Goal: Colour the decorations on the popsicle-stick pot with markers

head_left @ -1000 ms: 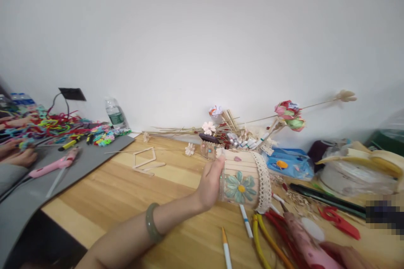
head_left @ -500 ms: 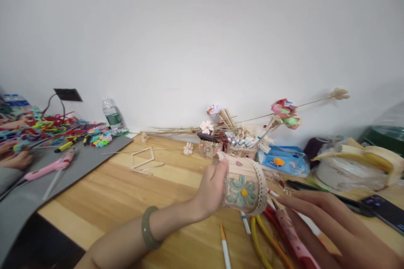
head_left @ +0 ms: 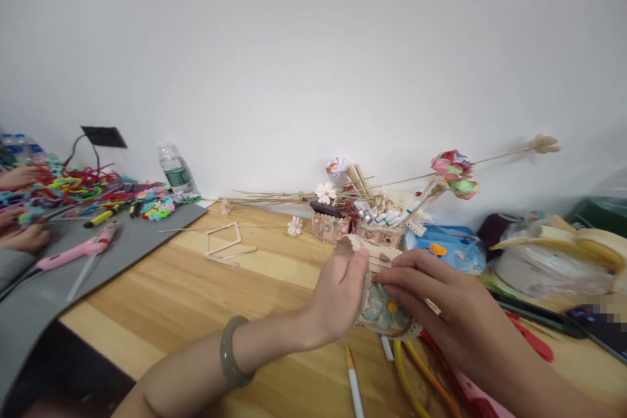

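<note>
My left hand (head_left: 340, 300), with a green bangle (head_left: 235, 353) on its wrist, grips a small craft-stick holder (head_left: 379, 251) tilted on its side. A blue-green flower (head_left: 377, 310) with a yellow centre decorates the holder, along with a purplish bead and lace trim. On the holder's front, near the bead, rest the bent fingertips of my right hand (head_left: 441, 294). Anything between those fingertips is hidden. Below the holder lie a paintbrush (head_left: 353, 382) with a white handle, yellow-handled pliers (head_left: 406, 379) and a pink tool (head_left: 482, 398) partly covered by my right arm.
Decorated boxes (head_left: 330, 225) of pens and dried flowers stand against the wall. Craft sticks (head_left: 223, 245) lie left of centre. Another person's hands (head_left: 27, 228) are among colourful pipe cleaners, near a pink glue gun (head_left: 73, 251). A phone (head_left: 600, 326) and banana peel (head_left: 578, 238) are at right.
My right hand has moved left and up from beside the pink tool onto the holder's front, now covering part of the flower. My left hand keeps its hold.
</note>
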A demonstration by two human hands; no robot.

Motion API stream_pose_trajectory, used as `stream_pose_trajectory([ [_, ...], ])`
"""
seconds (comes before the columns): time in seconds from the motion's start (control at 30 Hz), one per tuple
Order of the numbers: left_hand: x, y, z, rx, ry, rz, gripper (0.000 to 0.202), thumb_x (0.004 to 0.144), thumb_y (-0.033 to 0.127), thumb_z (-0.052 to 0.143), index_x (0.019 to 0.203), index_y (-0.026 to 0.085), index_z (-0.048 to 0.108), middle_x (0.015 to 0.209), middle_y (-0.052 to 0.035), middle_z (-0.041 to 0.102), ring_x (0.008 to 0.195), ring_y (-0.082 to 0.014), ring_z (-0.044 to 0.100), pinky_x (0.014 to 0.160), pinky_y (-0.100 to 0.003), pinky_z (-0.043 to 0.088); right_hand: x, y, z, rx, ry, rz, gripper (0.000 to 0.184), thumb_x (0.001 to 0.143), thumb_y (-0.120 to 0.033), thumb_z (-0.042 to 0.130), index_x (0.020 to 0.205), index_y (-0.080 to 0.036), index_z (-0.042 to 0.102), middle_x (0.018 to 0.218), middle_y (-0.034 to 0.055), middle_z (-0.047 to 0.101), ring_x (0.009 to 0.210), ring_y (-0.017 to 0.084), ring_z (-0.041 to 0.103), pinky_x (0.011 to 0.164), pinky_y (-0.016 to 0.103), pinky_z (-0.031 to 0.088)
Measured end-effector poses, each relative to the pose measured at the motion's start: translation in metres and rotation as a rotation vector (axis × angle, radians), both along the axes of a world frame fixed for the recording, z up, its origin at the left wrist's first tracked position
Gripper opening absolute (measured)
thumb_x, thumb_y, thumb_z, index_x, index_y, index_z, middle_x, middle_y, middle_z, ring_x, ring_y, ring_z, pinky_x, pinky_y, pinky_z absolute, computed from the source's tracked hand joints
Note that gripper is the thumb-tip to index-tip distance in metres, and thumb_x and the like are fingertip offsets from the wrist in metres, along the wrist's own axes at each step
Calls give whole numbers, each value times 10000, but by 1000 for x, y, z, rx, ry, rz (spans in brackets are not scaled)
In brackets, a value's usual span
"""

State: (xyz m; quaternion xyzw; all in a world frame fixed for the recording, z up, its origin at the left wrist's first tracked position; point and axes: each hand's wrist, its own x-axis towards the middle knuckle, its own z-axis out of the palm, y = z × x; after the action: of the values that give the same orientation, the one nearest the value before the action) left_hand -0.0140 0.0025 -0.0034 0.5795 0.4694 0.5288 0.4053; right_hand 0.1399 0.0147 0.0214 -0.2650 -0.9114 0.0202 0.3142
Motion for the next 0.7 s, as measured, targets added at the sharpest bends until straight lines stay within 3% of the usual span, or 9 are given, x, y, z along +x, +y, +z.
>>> stream_pose_trajectory([
  [0.37,-1,0,-3,-36,18,37,445,870,443,297,594,169,511,543,12,473,594,-152,459,601,-253,378,-1,1,3,-37,26,25,181,859,-97,456,927,-215,575,863,30,557,773,125,553,654,240,461],
  [0.53,-1,-1,-2,-9,-32,1,440,886,417,290,701,143,579,691,-23,582,726,-168,524,704,-249,409,-1,0,5,-34,32,20,167,854,-114,459,888,-210,591,852,41,573,757,139,568,635,251,477],
  [0.7,-1,-2,2,12,3,53,433,888,396,306,719,152,622,690,-21,621,715,-175,543,678,-255,428,0,-6,1,86,116,-37,217,841,-120,467,1007,-229,555,890,58,559,791,154,570,644,262,486],
])
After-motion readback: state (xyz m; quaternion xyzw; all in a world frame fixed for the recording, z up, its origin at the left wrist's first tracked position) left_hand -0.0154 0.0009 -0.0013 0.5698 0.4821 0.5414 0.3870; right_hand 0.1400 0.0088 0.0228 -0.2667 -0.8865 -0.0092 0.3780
